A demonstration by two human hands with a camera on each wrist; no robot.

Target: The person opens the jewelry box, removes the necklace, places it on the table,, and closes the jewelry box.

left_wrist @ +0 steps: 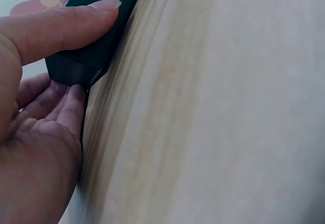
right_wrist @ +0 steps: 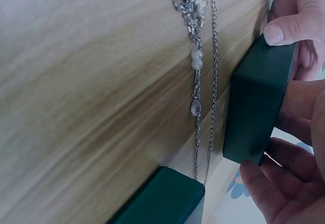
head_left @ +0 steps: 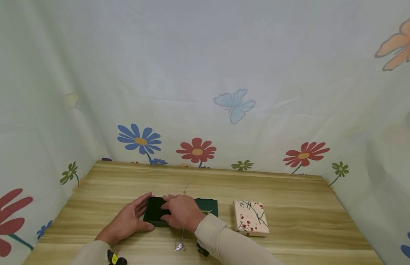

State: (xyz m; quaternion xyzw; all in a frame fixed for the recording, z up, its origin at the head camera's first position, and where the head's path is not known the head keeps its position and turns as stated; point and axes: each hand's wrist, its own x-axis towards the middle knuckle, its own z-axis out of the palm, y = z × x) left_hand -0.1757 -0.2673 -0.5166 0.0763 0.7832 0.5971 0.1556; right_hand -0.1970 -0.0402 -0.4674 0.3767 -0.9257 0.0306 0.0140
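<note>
A dark green box (head_left: 156,223) with a black inside lies on the table in the head view. My left hand (head_left: 127,222) grips its left end, thumb (left_wrist: 76,28) along the near side, fingers behind. My right hand (head_left: 183,209) holds the right part of the box from above; in the right wrist view its fingertips (right_wrist: 254,176) touch the lower corner. A silver necklace (right_wrist: 197,61) with clear stones lies nearest to the right hand, its chain running beneath that hand. Right of it is a flat green piece (head_left: 206,206) with gold lettering, partly hidden by the right hand.
A cream box (head_left: 250,218) with a red-blossom pattern stands to the right. A small dark item (head_left: 202,250) lies under the right forearm, mostly hidden. Floral cloth (head_left: 191,92) hangs behind the wooden table (head_left: 301,206).
</note>
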